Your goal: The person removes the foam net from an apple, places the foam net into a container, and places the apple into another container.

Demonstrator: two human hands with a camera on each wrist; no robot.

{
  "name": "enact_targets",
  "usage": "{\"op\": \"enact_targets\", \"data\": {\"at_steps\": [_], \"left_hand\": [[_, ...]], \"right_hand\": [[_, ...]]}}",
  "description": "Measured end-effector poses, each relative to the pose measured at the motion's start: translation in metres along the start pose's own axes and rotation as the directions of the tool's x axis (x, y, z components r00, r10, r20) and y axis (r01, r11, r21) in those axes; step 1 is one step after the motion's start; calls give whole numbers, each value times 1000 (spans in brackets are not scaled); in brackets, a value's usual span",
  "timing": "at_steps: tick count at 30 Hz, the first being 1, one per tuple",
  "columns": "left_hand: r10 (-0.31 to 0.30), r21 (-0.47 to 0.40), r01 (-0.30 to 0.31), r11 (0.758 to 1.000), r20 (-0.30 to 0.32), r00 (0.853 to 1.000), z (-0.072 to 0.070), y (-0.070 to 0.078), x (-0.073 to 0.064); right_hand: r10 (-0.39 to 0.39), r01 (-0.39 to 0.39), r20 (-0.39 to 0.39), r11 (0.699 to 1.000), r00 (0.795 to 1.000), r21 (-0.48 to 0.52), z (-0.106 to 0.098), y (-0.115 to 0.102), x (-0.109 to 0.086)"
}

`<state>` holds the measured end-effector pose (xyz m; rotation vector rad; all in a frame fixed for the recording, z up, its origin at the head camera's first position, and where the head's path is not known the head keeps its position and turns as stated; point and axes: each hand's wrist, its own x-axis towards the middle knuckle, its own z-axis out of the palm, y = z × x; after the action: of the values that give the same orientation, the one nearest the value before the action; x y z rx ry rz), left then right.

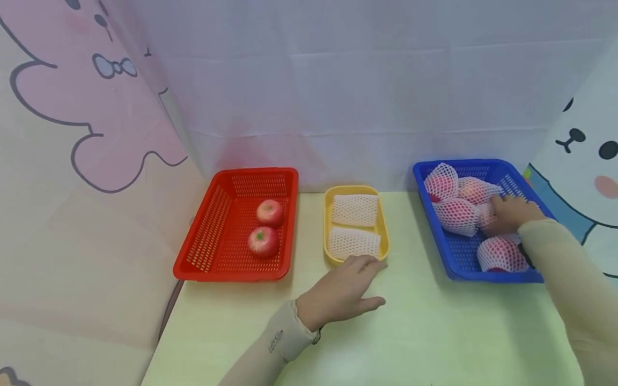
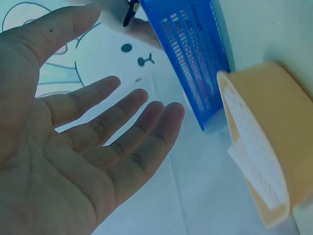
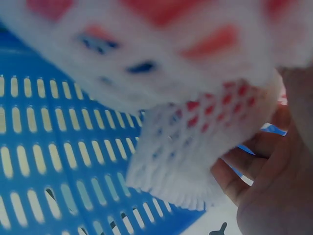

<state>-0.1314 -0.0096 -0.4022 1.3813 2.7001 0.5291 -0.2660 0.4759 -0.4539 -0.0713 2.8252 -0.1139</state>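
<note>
Inside the blue basket, my right hand holds an apple in a white foam net. The right wrist view shows its fingers curled beside that netted apple, partly hidden by a closer one. Several other netted apples lie around it in the basket. My left hand hovers with fingers extended at the near edge of the small yellow tray; its palm is bare in the left wrist view. Two flat white foam nets lie in that tray.
At the left stands a red basket with two bare apples along its right side. All three containers stand on a pale green table. A white curtain hangs behind, with cartoon-printed cloth at both sides.
</note>
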Motion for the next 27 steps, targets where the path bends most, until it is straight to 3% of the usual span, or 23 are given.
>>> {"op": "enact_targets", "data": {"at_steps": [6, 13, 21, 27], "left_hand": [[60, 25, -61, 998, 66, 996, 14, 12, 24], [73, 15, -75, 997, 100, 992, 18, 14, 38], [66, -8, -65, 998, 114, 991, 15, 13, 37], [51, -26, -49, 998, 82, 995, 8, 10, 27]], "right_hand": [[0, -5, -69, 997, 998, -72, 8, 3, -5], [-33, 22, -106, 994, 994, -107, -11, -9, -14], [-81, 57, -178, 989, 981, -133, -55, -40, -45], [-200, 175, -253, 977, 947, -119, -76, -77, -84]]}}
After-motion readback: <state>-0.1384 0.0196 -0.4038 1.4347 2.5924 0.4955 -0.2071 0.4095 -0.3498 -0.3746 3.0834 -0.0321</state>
